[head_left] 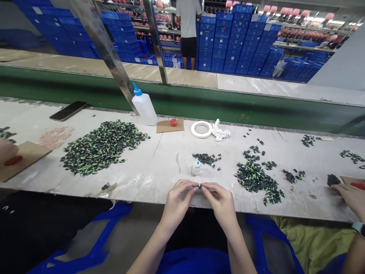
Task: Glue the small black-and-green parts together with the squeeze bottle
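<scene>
My left hand [179, 197] and my right hand [219, 197] meet over the table's front edge, fingertips pinched together. Between them is a tiny black-and-green piece [199, 187], mostly covered by the fingers. Just beyond stands a small clear bottle [196, 168] with a white and blue top. Behind it lies a small pile of black pieces [203, 158]. To the right spreads a heap of black-and-green pieces [253, 177], and a much larger heap of the same kind [99, 148] lies to the left.
A white squeeze bottle [145, 108], cardboard with a red cap [173, 122], a tape roll [201, 129] and crumpled tissue [220, 131] line the back. A phone [69, 111] lies back left. Co-workers' hands show at both sides, one at right [349, 196]. A green belt [228, 101] runs behind.
</scene>
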The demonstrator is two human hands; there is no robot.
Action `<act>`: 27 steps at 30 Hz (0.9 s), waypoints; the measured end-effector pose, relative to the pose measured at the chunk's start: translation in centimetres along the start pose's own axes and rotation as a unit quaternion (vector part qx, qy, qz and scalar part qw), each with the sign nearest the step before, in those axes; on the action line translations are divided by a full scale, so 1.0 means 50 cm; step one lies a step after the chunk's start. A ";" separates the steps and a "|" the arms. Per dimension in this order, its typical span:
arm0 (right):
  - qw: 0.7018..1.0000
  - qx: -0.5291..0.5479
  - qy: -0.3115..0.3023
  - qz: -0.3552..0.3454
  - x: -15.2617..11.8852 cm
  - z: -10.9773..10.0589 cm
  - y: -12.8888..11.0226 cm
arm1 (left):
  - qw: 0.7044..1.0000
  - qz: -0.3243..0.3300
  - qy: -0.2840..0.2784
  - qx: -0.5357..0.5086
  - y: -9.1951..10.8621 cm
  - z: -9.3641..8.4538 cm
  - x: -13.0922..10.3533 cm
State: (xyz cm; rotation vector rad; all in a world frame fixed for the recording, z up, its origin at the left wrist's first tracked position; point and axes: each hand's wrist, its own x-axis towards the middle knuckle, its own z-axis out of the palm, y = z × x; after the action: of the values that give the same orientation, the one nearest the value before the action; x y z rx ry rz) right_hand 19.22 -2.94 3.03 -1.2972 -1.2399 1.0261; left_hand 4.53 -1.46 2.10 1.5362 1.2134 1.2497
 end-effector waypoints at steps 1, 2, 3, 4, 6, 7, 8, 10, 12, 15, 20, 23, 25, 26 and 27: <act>1.000 0.012 -0.005 0.007 -0.001 -0.003 -0.001 | 1.000 -0.011 -0.009 -0.006 0.002 0.000 0.001; 1.000 0.023 -0.007 0.012 -0.001 -0.006 -0.003 | 1.000 -0.021 -0.020 -0.012 0.004 0.000 0.001; 0.999 0.031 -0.009 0.014 -0.002 -0.009 -0.004 | 0.999 -0.028 -0.030 -0.016 0.007 0.001 0.002; 0.999 0.036 -0.009 0.014 -0.002 -0.012 -0.005 | 0.999 -0.031 -0.040 -0.019 0.010 0.002 0.003; 0.999 0.043 0.001 0.020 -0.003 -0.018 -0.003 | 0.998 -0.030 -0.054 -0.023 0.016 0.004 0.004; 0.999 0.047 0.010 0.026 -0.003 -0.020 0.000 | 0.998 -0.028 -0.059 -0.024 0.019 0.006 0.005; 0.998 0.051 0.021 0.033 -0.004 -0.022 0.004 | 0.997 -0.028 -0.063 -0.022 0.021 0.009 0.006; 0.997 0.057 0.042 0.042 -0.004 -0.025 0.014 | 0.997 -0.030 -0.064 -0.017 0.026 0.014 0.009; 0.996 0.058 0.053 0.042 -0.005 -0.027 0.022 | 0.997 -0.037 -0.061 -0.010 0.031 0.020 0.013; 0.997 0.041 0.056 0.023 -0.006 -0.033 0.030 | 0.997 -0.060 -0.057 -0.002 0.038 0.030 0.016; 0.995 -0.039 0.039 -0.078 -0.009 -0.046 0.032 | 0.994 -0.100 -0.042 -0.007 0.041 0.040 0.007; 0.989 -0.066 0.017 -0.134 -0.012 -0.049 0.035 | 0.993 -0.108 -0.042 0.006 0.042 0.040 -0.001; 0.986 -0.066 0.007 -0.154 -0.014 -0.048 0.038 | 0.993 -0.106 -0.040 0.022 0.045 0.038 -0.002; 0.985 -0.065 0.005 -0.158 -0.014 -0.048 0.039 | 0.993 -0.105 -0.040 0.027 0.046 0.037 -0.002; 0.985 -0.067 0.003 -0.158 -0.015 -0.048 0.041 | 0.993 -0.107 -0.041 0.030 0.048 0.034 -0.001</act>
State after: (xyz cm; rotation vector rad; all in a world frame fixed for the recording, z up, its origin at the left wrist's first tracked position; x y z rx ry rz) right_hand 21.78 -3.83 1.22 -1.1546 -1.4741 0.7213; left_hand 6.68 -2.05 4.05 1.4433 1.3328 1.0093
